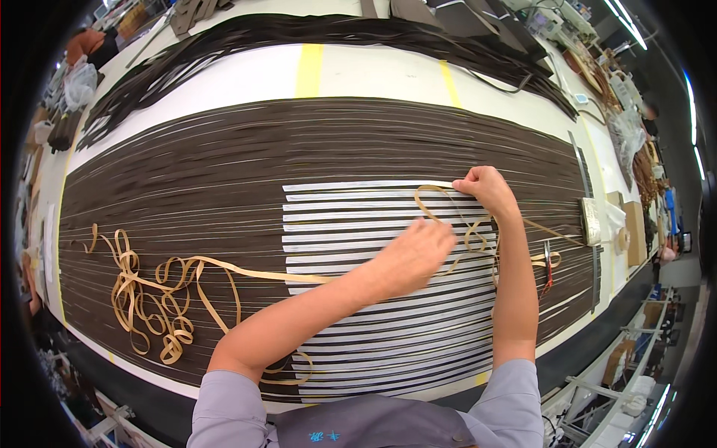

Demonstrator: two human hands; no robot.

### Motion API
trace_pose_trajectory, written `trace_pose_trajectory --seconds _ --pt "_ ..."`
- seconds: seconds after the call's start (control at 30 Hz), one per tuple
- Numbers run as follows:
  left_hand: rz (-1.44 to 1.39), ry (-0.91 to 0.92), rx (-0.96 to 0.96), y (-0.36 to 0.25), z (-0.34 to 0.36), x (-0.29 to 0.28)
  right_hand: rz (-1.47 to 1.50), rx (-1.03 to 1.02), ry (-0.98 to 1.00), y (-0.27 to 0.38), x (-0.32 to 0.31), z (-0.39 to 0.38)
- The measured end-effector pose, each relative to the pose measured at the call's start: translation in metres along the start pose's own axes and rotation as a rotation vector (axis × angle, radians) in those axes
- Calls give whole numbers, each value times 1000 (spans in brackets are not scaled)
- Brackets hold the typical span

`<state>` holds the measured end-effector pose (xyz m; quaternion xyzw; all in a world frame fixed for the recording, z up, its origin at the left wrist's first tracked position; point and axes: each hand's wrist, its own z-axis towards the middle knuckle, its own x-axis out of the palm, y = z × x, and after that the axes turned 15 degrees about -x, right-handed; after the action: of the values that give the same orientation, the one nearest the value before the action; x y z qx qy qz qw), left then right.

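Tan backing ribbon (448, 196) is pinched in the grip of the right hand (485, 187), whose fingers are closed on it at the upper edge of the white strips (351, 224). From that grip the ribbon loops down and leftward under the left hand (411, 254), then curls in small loops just beside the right forearm. The left hand rests palm-down on the white strips, fingers curled; its grip is hidden from above, so it cannot be told whether it holds the ribbon or only presses on it.

White strips lie in parallel horizontal rows, forming a pale block in the middle of a wide field of dark brown strips (187, 172) laid side by side across the table (358, 75). A long run of ribbon passes under the left forearm to a loose tangled pile of ribbon (149, 299) lying on the dark strips at the left.

At the right end of the dark strips a metal ruler (581, 172) lies along the edge, with a small rectangular block (591, 221) just beside it. A second bundle of dark strips (299, 30) lies across the far side of the table, well apart from the hands.
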<state>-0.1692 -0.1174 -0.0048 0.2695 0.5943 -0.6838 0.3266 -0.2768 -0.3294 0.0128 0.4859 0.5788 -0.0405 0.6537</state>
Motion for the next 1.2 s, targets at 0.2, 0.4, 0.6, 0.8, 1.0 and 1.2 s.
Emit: trace_pose_trajectory --seconds 0.2,0.4,0.6,0.8,1.0,1.2 --pt "-127 -56 -104 2 -6 -20 -28 14 -3 12 -1 -3" --pt "282 -389 -168 57 -5 -17 -35 31 2 12 -4 -5" --pt "439 -313 -191 56 -2 -16 -5 57 9 18 -14 -9" --pt "542 -240 -263 43 7 -14 -22 30 -16 4 -10 -7" --pt "514 -191 -226 32 33 3 -16 47 -26 0 -10 -9" --pt "575 -272 -140 33 36 8 -43 46 -36 -28 -42 -9"
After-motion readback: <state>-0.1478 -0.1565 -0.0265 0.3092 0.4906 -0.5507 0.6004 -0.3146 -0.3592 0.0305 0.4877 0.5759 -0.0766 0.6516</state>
